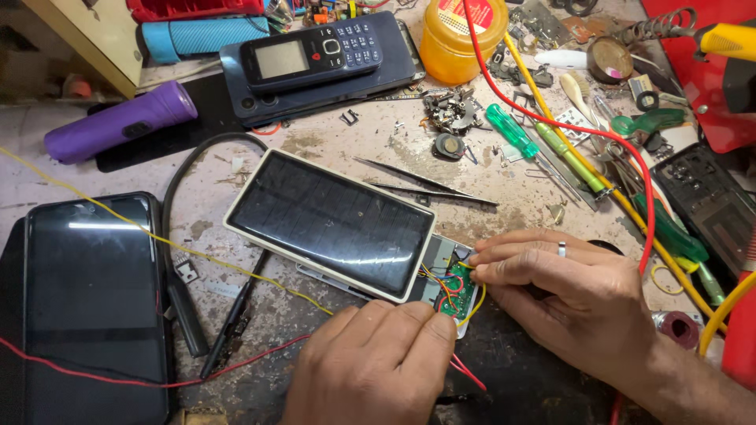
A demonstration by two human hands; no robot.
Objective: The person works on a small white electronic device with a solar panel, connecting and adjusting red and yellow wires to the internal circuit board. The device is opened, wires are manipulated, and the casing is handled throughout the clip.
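Observation:
A flat device with a dark solar panel point(331, 220) in a cream frame lies tilted on the worn workbench. At its right end a small green circuit board point(459, 293) with red, yellow and orange wires is exposed. My left hand point(378, 362) rests at the board's lower edge, fingertips pressing on the device's corner. My right hand point(563, 287), a ring on one finger, pinches a thin yellow wire point(465, 265) at the board's top. A red wire runs from under my left hand across the bench.
Metal tweezers point(425, 182) lie just beyond the panel. A large black phone point(90, 299) is at the left, a purple torch point(118, 122) and a keypad phone point(311, 53) on a dark power bank at the back. Green screwdrivers point(520, 138), an orange jar point(461, 35), small parts and a soldering iron's cables crowd the right.

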